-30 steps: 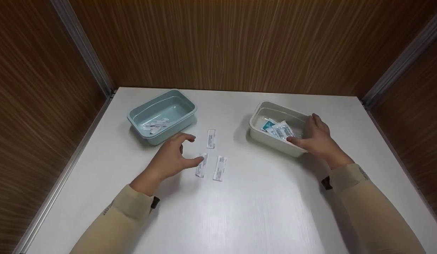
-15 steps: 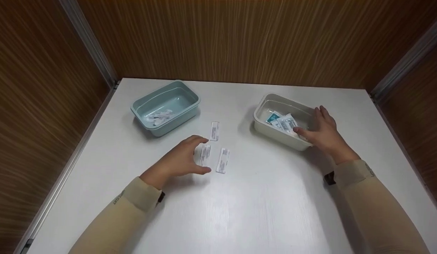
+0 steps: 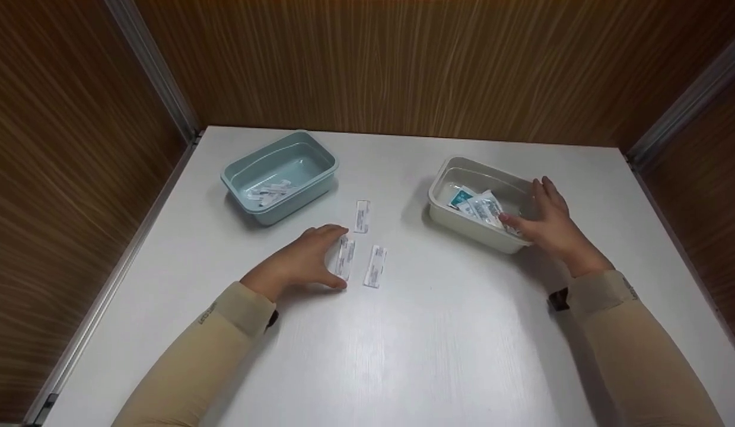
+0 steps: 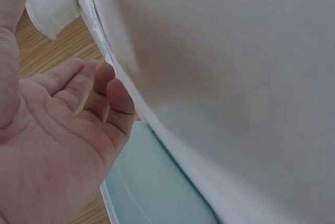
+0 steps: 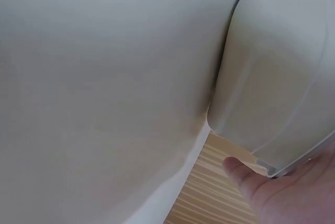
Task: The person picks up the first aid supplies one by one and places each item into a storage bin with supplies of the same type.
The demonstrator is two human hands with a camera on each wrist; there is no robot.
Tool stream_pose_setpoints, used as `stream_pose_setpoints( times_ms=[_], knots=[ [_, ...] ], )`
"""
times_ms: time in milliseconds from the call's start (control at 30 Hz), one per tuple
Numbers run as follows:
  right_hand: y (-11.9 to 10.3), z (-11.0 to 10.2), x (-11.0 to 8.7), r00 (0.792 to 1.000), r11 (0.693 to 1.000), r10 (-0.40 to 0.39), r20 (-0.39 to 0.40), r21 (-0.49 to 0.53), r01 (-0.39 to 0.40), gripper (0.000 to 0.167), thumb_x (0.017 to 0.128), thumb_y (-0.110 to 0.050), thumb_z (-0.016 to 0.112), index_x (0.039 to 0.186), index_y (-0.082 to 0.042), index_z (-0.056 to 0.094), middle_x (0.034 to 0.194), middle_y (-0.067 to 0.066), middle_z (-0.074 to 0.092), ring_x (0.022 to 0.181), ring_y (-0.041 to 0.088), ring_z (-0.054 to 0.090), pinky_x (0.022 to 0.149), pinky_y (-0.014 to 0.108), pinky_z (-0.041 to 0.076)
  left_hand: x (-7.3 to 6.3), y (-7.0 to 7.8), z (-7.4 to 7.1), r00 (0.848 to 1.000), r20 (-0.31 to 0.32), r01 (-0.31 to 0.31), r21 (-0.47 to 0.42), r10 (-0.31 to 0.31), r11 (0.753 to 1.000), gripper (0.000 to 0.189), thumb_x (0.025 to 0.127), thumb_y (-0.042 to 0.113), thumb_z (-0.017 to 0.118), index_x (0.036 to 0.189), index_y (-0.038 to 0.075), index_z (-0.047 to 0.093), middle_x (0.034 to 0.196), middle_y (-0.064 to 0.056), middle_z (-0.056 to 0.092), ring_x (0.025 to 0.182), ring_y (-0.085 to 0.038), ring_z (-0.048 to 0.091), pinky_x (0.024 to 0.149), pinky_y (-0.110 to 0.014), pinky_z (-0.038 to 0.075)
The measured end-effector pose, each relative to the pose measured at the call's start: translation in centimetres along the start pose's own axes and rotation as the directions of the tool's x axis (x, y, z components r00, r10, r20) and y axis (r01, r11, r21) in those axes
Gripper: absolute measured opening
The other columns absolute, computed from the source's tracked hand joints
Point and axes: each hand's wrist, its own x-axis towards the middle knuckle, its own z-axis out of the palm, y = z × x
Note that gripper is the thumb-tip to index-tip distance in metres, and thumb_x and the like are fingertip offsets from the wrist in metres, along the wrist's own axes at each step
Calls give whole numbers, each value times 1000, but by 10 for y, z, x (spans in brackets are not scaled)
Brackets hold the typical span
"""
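My left hand [image 3: 302, 261] reaches low over the table, thumb and fingers spread toward the two ends of a narrow white wrapped packet [image 3: 346, 260] with fine print. In the left wrist view its fingers [image 4: 120, 96] bend loosely, with the thumb well apart. Two similar packets lie near it, one farther back [image 3: 362, 216] and one to the right [image 3: 375, 267]. At the right end of an off-white box [image 3: 471, 231], my right hand [image 3: 551, 228] holds the wall, thumb over the rim and fingers outside. Inside that box lie white and teal sachets [image 3: 483, 206].
A light blue-green box [image 3: 302, 198] stands at the back left with several narrow white packets [image 3: 273, 192] inside. Both boxes rest on the white table [image 3: 414, 356]. Wood-grain panels [image 3: 367, 65] enclose the back and both sides.
My left hand has moved right and down around the nearest packet, its thumb and fingers staying spread. The right hand stays at its box. The head view has shifted slightly.
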Motion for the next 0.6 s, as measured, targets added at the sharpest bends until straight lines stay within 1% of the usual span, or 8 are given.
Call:
stream_pose_setpoints(
  times_ms=[233,400,600],
  knots=[
    [6,2,-6,1000,1000,-10,0,-28,10,133,99,-73,72,180,-19,-18,187,10,-33,174,53,-23,130,91,3,2,-1,3,1000,21,10,12,-11,1000,116,81,30,103,176,13,39,185,-7,37,171,-34,35,142,-50,30],
    [12,3,-10,999,999,-26,-21,-37,26,134,99,-69,76,180,-19,-19,187,12,-32,173,56,-22,128,92,6,4,0,3,1000,24,17,9,-17,1000,113,81,28,103,175,14,42,185,-7,38,172,-34,34,143,-49,29],
    [15,4,-16,999,998,-43,-10,-43,43,137,98,-65,79,178,-18,-22,187,11,-33,173,55,-23,128,92,5,6,-2,3,1000,27,15,19,-15,1000,108,83,29,102,173,11,44,182,-10,42,170,-33,37,143,-49,29]
  ],
)
